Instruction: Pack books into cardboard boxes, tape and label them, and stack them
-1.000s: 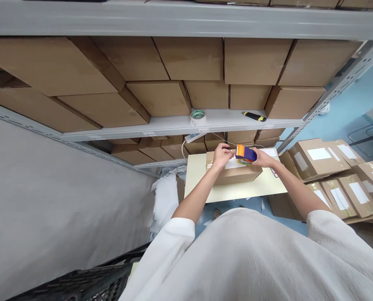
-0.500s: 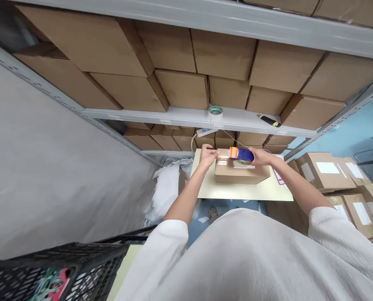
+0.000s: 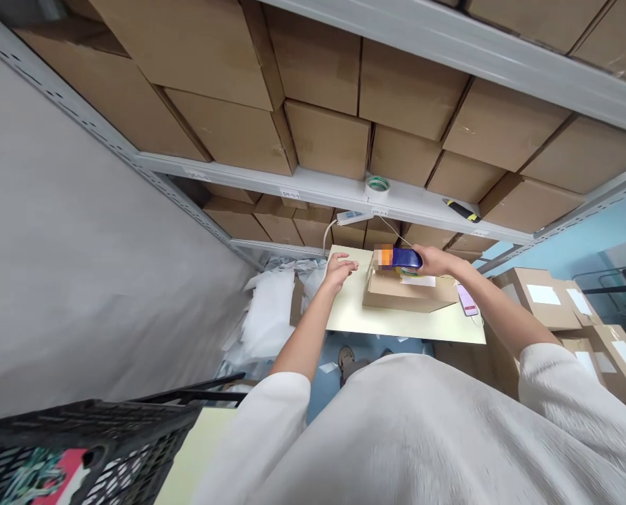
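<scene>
A cardboard box [image 3: 391,292] sits on the pale yellow table [image 3: 349,312], with a white label [image 3: 419,280] on its top. My right hand [image 3: 433,261] is wrapped round the back end of a blue tape dispenser [image 3: 406,259] with an orange front. The dispenser lies over the box's top near its left end; its front tip is blurred out. To the left of the box, apart from it, my left hand [image 3: 340,269] is held above the table. Its fingers are bent but apart, and I see nothing between them.
A shelf of cardboard boxes [image 3: 328,139] rises behind the table. On its edge lie a tape roll [image 3: 377,186] and a utility knife [image 3: 462,211]. A phone [image 3: 467,300] rests right of the box. Labelled cartons [image 3: 544,294] stand rightward; a black crate [image 3: 134,449] is at lower left.
My left hand has come off the box's left end and moved left. The dispenser has shifted slightly left on the box, still in my right hand. The camera view has tilted.
</scene>
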Tool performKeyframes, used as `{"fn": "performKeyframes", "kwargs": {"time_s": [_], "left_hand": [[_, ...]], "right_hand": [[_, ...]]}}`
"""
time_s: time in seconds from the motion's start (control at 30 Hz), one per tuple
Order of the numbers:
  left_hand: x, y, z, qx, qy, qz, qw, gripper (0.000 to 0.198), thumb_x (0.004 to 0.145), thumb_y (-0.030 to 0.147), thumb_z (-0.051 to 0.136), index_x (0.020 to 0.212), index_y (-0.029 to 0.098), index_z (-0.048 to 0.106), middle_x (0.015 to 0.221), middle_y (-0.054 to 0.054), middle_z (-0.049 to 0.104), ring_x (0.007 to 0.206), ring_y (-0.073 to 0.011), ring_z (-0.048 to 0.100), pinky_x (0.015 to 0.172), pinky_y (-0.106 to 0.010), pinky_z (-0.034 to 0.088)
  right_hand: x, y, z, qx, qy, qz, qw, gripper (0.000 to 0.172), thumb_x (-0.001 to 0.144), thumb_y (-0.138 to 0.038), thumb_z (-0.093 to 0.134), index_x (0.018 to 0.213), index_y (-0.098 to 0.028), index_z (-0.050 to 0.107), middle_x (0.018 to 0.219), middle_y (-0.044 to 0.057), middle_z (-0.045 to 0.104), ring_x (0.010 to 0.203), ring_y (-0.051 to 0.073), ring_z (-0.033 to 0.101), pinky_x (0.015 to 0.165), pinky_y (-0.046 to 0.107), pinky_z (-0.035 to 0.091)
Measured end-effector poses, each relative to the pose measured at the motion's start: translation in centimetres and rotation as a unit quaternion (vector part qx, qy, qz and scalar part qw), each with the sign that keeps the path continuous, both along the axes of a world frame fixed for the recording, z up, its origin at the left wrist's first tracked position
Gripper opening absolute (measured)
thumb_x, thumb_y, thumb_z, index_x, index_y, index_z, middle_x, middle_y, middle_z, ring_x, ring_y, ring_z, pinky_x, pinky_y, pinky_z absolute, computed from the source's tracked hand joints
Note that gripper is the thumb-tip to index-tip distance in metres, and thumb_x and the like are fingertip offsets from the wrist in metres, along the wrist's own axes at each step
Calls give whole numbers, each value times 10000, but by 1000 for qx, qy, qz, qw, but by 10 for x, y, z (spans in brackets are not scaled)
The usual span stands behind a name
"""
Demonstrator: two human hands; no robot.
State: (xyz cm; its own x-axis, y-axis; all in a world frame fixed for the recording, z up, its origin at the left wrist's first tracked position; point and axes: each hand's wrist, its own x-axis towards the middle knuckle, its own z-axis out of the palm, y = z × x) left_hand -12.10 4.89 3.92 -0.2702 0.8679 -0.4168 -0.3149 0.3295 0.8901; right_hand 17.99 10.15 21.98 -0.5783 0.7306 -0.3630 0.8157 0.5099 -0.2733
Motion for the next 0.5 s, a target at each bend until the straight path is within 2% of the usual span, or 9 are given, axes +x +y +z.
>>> {"fn": "performKeyframes", "kwargs": {"time_s": [0.23,0.5], "left_hand": [[13,2,-26,-22,-66,-8,998,502,698,146,886,1056,243,547,810,16,739,713,-125,683,625,-220,379],[39,-2,-53,-20,-87,-15,996,478,735,274,930,1065,238,586,848,5,714,780,-159,724,657,-238,433]], "right_hand": [[-15,-2,6,9,-61,-6,998,466,928,-541,826,1241,-252,636,1148,108,831,949,274,780,706,295,499],[-19,2,-4,5,-71,-21,997,482,929,-586,811,1248,-266,643,1147,92,836,948,265,785,703,288,507]]}}
